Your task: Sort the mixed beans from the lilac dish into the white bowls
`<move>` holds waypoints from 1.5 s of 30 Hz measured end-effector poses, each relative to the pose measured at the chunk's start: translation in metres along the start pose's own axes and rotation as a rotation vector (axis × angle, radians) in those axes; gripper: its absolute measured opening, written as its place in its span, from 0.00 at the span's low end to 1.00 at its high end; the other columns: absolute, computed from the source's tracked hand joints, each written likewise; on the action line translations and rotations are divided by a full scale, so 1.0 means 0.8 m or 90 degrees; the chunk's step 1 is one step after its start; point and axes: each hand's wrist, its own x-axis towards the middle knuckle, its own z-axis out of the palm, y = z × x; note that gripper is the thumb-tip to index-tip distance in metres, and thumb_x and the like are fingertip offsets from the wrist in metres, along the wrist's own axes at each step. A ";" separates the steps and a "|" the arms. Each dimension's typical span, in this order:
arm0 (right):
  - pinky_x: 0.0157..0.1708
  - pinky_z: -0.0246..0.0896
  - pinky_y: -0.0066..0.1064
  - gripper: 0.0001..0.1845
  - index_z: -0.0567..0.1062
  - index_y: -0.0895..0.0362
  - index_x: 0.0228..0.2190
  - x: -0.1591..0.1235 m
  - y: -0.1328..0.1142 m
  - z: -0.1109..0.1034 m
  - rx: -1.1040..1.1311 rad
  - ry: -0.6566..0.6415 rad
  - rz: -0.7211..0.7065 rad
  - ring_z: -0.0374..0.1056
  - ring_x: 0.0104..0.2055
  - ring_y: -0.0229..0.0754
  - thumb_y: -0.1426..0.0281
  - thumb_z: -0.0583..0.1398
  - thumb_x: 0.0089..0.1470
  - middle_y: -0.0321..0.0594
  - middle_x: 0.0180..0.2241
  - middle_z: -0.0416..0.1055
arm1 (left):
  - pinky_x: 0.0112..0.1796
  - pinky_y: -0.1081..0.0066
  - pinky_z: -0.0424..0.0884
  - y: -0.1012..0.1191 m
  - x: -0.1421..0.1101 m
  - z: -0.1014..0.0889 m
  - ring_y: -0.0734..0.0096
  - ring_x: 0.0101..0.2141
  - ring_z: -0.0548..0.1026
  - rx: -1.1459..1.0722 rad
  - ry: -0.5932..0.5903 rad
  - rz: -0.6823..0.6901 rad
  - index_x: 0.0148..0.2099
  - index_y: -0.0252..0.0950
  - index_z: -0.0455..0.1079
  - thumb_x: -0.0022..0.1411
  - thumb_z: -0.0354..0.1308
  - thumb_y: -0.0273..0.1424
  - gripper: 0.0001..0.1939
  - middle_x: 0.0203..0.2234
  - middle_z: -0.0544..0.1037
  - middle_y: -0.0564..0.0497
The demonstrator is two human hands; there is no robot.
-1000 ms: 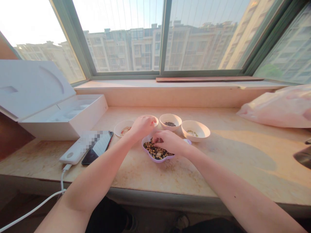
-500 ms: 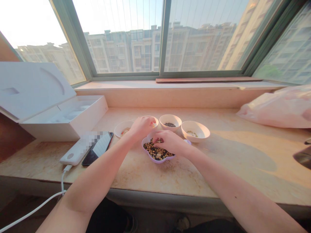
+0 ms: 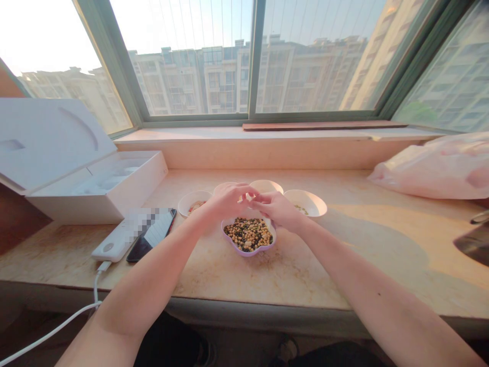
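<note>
A lilac scalloped bowl (image 3: pixel 248 252) stands in the middle of the counter, holding mixed beans (image 3: pixel 248 234) in tan and black. Above its far rim my left hand (image 3: pixel 233 196) and my right hand (image 3: pixel 272 208) meet fingertip to fingertip. The fingers of both are bent and pinched; anything between them is too small to make out. Behind and beside my hands is an arc of white bowls: one at the left (image 3: pixel 185 204) with reddish and pale bits, one at the right (image 3: pixel 317 203) with a few greenish pieces. My hands partly cover the two middle bowls.
Left of the bowls lie a black phone (image 3: pixel 151 237) and a white power bank (image 3: pixel 114 247) with a cable, before an open white box (image 3: pixel 133 186). A pinkish plastic bag (image 3: pixel 439 171) rests at the right, with a dark object (image 3: pixel 473 242) near the edge.
My right hand has lifted out of the beans and moved up to my left hand. My left hand has shifted right, away from the white bowl behind it.
</note>
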 end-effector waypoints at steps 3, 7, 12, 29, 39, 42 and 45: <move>0.23 0.43 0.30 0.27 0.78 0.57 0.30 0.001 0.001 -0.007 0.100 0.005 0.040 0.51 0.23 0.33 0.45 0.69 0.46 0.30 0.20 0.58 | 0.38 0.72 0.72 0.002 -0.002 -0.001 0.73 0.36 0.77 -0.057 0.018 0.025 0.49 0.41 0.79 0.65 0.59 0.27 0.12 0.40 0.81 0.51; 0.22 0.41 0.29 0.27 0.77 0.57 0.29 0.003 0.001 -0.010 0.158 -0.025 0.048 0.49 0.23 0.32 0.46 0.72 0.42 0.31 0.23 0.62 | 0.37 0.72 0.72 0.005 0.000 0.002 0.74 0.34 0.77 -0.095 0.047 0.022 0.44 0.39 0.79 0.68 0.60 0.34 0.08 0.38 0.81 0.50; 0.25 0.53 0.30 0.22 0.80 0.57 0.33 0.000 -0.004 -0.011 0.050 -0.025 0.020 0.59 0.26 0.34 0.50 0.68 0.51 0.40 0.31 0.75 | 0.39 0.71 0.71 0.002 0.001 0.001 0.72 0.35 0.76 -0.035 0.044 -0.010 0.40 0.38 0.79 0.70 0.57 0.31 0.09 0.40 0.80 0.50; 0.34 0.63 0.31 0.15 0.83 0.52 0.32 -0.020 -0.013 -0.004 -0.471 -0.177 -0.084 0.74 0.35 0.43 0.80 0.60 0.46 0.37 0.32 0.81 | 0.28 0.70 0.59 -0.039 -0.007 -0.004 0.72 0.24 0.65 0.137 -0.097 -0.220 0.25 0.34 0.71 0.65 0.52 0.26 0.15 0.23 0.73 0.49; 0.42 0.68 0.32 0.16 0.86 0.51 0.33 -0.014 -0.003 0.001 -0.468 -0.190 -0.104 0.77 0.40 0.45 0.79 0.61 0.49 0.38 0.36 0.83 | 0.32 0.70 0.62 -0.032 -0.006 -0.004 0.68 0.28 0.71 0.131 -0.088 -0.197 0.33 0.35 0.76 0.66 0.51 0.29 0.13 0.29 0.79 0.47; 0.43 0.68 0.32 0.17 0.86 0.51 0.32 -0.013 0.000 0.002 -0.468 -0.180 -0.121 0.78 0.40 0.45 0.80 0.60 0.49 0.38 0.35 0.83 | 0.30 0.70 0.61 -0.032 -0.005 -0.004 0.69 0.28 0.71 0.127 -0.082 -0.199 0.32 0.35 0.74 0.66 0.52 0.29 0.12 0.29 0.79 0.47; 0.41 0.67 0.33 0.17 0.85 0.51 0.31 -0.012 0.004 0.003 -0.458 -0.171 -0.121 0.77 0.39 0.45 0.80 0.60 0.49 0.38 0.34 0.83 | 0.31 0.70 0.62 -0.033 -0.005 -0.003 0.69 0.28 0.71 0.121 -0.080 -0.200 0.32 0.35 0.75 0.66 0.53 0.31 0.12 0.29 0.79 0.47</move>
